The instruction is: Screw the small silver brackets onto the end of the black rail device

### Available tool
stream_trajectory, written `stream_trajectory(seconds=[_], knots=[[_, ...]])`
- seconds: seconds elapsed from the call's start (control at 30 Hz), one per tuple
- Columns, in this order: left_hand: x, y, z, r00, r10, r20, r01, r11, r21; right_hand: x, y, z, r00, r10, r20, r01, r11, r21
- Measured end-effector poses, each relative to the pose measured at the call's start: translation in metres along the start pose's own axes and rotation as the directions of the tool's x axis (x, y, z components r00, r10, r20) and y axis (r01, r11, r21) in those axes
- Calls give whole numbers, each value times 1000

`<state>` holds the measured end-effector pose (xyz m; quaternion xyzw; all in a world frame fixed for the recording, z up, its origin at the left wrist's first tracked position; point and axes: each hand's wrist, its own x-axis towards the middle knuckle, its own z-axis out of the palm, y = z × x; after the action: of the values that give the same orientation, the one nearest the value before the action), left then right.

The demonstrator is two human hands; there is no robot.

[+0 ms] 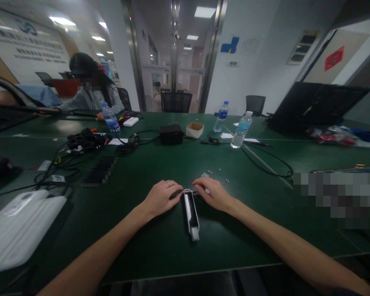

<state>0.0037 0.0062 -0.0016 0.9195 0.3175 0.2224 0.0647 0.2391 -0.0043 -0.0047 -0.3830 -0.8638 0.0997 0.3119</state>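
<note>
A slim white frame with a dark inside [191, 213] lies lengthwise on the green table, with a pale block at its near end. At its far end, my left hand [164, 196] closes around a slim dark handle [175, 194] that points at the frame's left side. My right hand [212, 193] has its fingers pinched at the right side of that same end, by a thin metal rod; what exactly sits in the fingertips is hidden. Just beyond my right hand are a small metal plate [205, 175] and several tiny nut-like pieces [227, 181].
Farther back stand a black box [171, 134], a small open carton [195, 130] and water bottles [241, 130]. Cables [128, 147] and white casings [23, 226] lie to the left, beside a dark flat device [100, 170]. Another person [94, 88] sits across the table.
</note>
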Motion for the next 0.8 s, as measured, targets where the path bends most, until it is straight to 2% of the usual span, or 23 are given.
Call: stream_trajectory(seconds=[0.17,0.3,0.4,0.8], knots=[[0,-2,-3,994,-57,92,56,998,16,1,7,-4,993,21,115,-5,990,-140],[1,0,-5,983,-103,152,102,995,19,0,8,-4,982,20,190,10,989,-151],[2,2,-8,975,-125,182,124,992,15,0,9,-3,979,25,204,6,988,-152],[0,-6,4,974,-182,135,193,978,-74,0,8,-4,969,49,243,-20,993,-120]])
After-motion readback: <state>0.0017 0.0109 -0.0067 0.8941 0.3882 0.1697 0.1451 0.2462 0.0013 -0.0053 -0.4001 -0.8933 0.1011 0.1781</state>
